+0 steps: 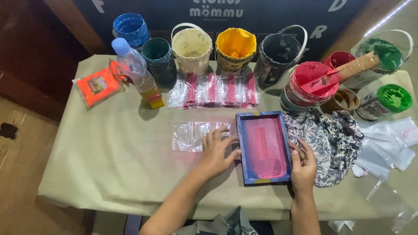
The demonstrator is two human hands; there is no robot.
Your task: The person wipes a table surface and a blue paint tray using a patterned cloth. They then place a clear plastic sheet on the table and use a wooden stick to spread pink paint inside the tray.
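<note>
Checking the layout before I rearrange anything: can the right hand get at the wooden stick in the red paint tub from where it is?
Probably yes. The right hand rests at the blue frame's right edge, and only the low patterned cloth lies between it and the stick in the red paint tub.

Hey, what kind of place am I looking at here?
Most likely a small screen-printing workspace. A framed printing screen stained pink lies between the left hand and right hand, open paint buckets line the table's far edge, and printed clear plastic bags lie in a row.
</note>
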